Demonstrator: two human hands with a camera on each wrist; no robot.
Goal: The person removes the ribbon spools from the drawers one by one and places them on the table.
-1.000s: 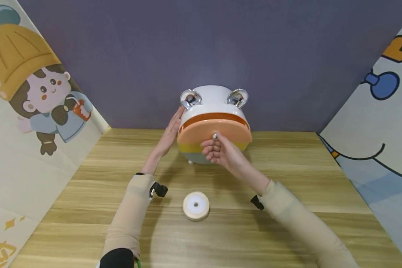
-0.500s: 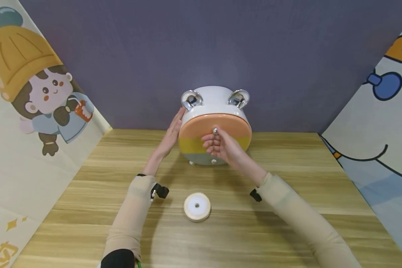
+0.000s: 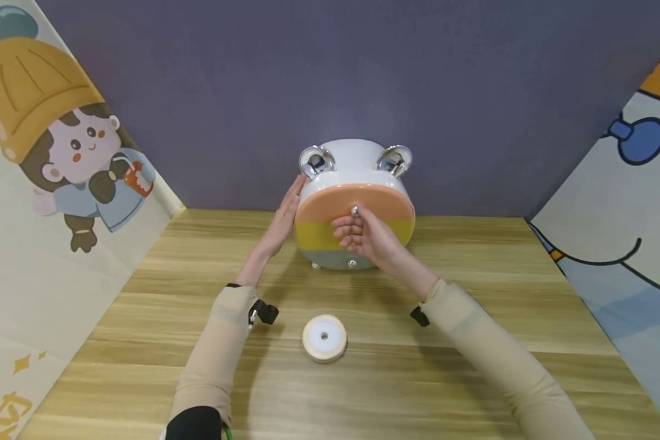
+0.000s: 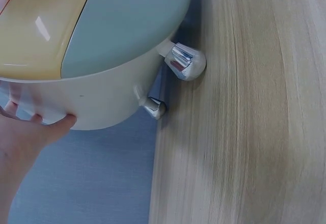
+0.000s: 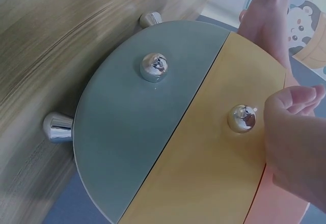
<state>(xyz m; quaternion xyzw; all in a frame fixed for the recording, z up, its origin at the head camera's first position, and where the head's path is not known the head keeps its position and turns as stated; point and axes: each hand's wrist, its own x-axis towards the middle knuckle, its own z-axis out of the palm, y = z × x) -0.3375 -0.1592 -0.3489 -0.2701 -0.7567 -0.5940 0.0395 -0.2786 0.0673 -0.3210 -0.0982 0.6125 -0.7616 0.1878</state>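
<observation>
A small rounded cabinet with a white shell and silver ears stands at the back of the table. Its front has orange, yellow and grey-green drawers, all flush. My right hand holds the silver knob of the orange drawer, thumb against it and fingers curled below; the right wrist view hides that knob behind the hand. My left hand rests along the cabinet's left side with extended fingers, their tips touching the white shell in the left wrist view.
A round cream-and-white disc with a small centre hole lies on the wooden table between the forearms. The dark wall rises just behind the cabinet. Silver feet support the cabinet. Cartoon-printed panels flank both sides.
The orange drawer front, tilted outward with a gap above it one second ago, has moved in flush as my right hand went with it. My left hand stays on the side.
</observation>
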